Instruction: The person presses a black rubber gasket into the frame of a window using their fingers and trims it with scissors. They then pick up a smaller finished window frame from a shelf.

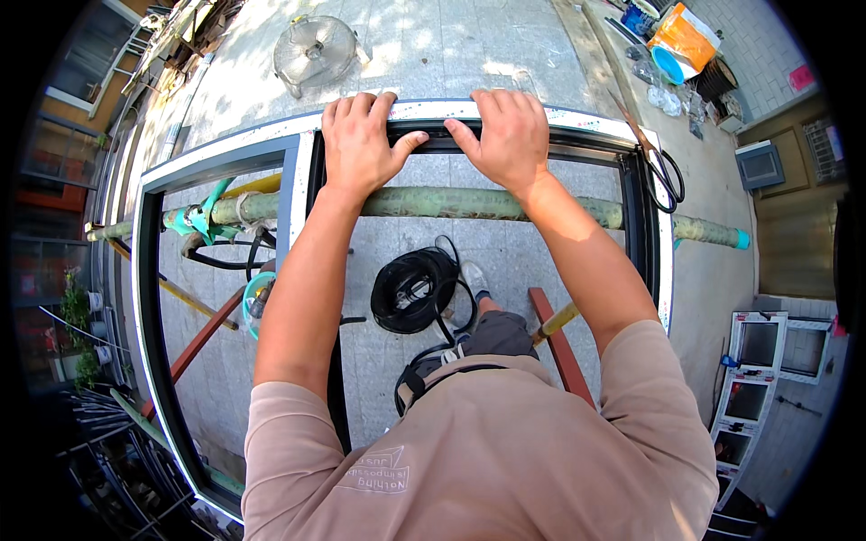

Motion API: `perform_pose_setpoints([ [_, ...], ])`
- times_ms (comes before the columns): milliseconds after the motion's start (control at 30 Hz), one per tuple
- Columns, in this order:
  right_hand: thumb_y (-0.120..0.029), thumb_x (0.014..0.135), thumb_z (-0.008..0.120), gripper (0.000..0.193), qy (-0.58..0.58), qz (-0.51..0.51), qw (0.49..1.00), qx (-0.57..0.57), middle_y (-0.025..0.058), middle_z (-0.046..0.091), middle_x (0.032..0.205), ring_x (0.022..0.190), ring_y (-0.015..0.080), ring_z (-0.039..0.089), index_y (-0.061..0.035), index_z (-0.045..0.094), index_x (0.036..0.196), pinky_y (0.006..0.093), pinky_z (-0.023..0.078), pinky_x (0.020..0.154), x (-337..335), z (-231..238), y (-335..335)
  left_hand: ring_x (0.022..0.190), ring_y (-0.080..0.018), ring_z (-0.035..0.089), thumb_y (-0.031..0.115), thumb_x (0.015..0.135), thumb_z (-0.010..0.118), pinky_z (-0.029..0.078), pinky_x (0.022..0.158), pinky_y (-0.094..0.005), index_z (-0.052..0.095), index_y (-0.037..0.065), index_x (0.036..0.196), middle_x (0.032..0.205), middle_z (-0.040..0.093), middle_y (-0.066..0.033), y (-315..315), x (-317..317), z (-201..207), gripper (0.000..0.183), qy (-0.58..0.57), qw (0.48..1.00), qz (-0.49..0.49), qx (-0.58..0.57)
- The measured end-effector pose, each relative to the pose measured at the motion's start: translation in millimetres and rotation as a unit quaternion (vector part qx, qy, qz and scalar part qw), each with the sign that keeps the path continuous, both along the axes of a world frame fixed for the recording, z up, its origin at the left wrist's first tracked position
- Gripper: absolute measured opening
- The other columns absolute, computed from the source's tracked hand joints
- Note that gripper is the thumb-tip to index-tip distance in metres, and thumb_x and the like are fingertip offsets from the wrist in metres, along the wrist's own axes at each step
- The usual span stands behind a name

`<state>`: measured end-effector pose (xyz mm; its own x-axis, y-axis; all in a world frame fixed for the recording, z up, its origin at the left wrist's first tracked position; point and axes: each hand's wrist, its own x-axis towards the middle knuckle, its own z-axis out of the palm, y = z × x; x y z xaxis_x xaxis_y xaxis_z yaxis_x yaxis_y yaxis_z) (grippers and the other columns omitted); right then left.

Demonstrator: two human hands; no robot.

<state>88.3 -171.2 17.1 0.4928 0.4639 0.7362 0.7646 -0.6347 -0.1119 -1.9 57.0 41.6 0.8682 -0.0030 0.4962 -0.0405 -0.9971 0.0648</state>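
A large window frame (582, 119) with white film on its edges and dark inner channels lies across supports in front of me. My left hand (359, 149) grips its far rail, fingers hooked over the outer edge and thumb on the dark inner side. Just to the right, my right hand (507, 140) holds the same rail alike, its thumb pointing toward the left one. Between the thumbs runs a black strip or channel edge, partly hidden. Scissors (669, 185) with black handles rest on the frame's far right corner. Below, a coil of black strip (397, 290) lies on the floor.
A green wrapped pole (433, 204) passes under the frame, with red bars (559, 347) lower down. A teal basket (255, 290) sits at left. Beyond stands a round fan (314, 52); bags and an orange sack (684, 41) are far right. Smaller frames (750, 361) lean at right.
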Motion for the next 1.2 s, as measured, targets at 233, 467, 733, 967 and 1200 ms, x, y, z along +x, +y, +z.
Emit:
perform_pose_setpoints([
  [233, -0.054, 0.076, 0.089, 0.057, 0.022, -0.007, 1.0, 0.009, 0.0112, 0.07, 0.094, 0.095, 0.0327, 0.066, -0.0059, 0.072, 0.102, 0.0488, 0.046, 0.099, -5, 7, 1, 0.122, -0.0341, 0.061, 0.042, 0.086, 0.085, 0.039, 0.113, -0.0497, 0.071, 0.013, 0.135, 0.123, 0.07, -0.0106, 9, 3, -1, 0.059, -0.001, 0.999, -0.034, -0.043],
  [467, -0.055, 0.071, 0.093, 0.077, 0.058, 0.005, 0.996, -0.071, 0.0147, 0.069, 0.111, 0.114, 0.0338, 0.063, -0.0027, 0.07, 0.123, 0.0545, 0.038, 0.117, -20, 17, 5, 0.127, -0.0346, 0.059, 0.035, 0.078, 0.092, 0.038, 0.117, -0.0499, 0.069, 0.016, 0.139, 0.129, 0.069, -0.0105, 14, -2, 6, 0.068, 0.032, 0.996, -0.058, -0.057],
  [733, -0.043, 0.074, 0.093, 0.071, 0.067, -0.004, 0.997, -0.035, 0.0144, 0.069, 0.115, 0.113, 0.0337, 0.064, -0.0021, 0.069, 0.126, 0.0506, 0.044, 0.111, -17, 8, 17, 0.128, -0.0352, 0.059, 0.03, 0.076, 0.094, 0.039, 0.116, -0.0504, 0.067, 0.019, 0.142, 0.132, 0.068, -0.0094, 13, -2, 2, 0.073, 0.031, 0.997, -0.043, -0.049],
  [967, -0.033, 0.068, 0.096, 0.067, -0.012, 0.044, 0.999, -0.024, 0.0107, 0.075, 0.113, 0.104, 0.0299, 0.071, -0.0046, 0.071, 0.124, 0.0448, 0.054, 0.096, -9, 3, 23, 0.126, -0.0326, 0.061, 0.025, 0.08, 0.091, 0.039, 0.115, -0.0507, 0.065, 0.019, 0.143, 0.129, 0.069, -0.0088, 13, -1, -2, 0.068, 0.015, 0.998, -0.053, -0.039],
  [1200, -0.032, 0.073, 0.094, 0.065, 0.046, 0.056, 0.996, -0.046, 0.0087, 0.075, 0.116, 0.108, 0.0309, 0.07, -0.0099, 0.073, 0.13, 0.0449, 0.054, 0.096, -4, 2, 23, 0.132, -0.0342, 0.06, 0.001, 0.081, 0.083, 0.042, 0.116, -0.0487, 0.063, 0.016, 0.149, 0.139, 0.068, -0.0105, 31, -4, -5, 0.073, 0.028, 0.992, -0.097, -0.074],
])
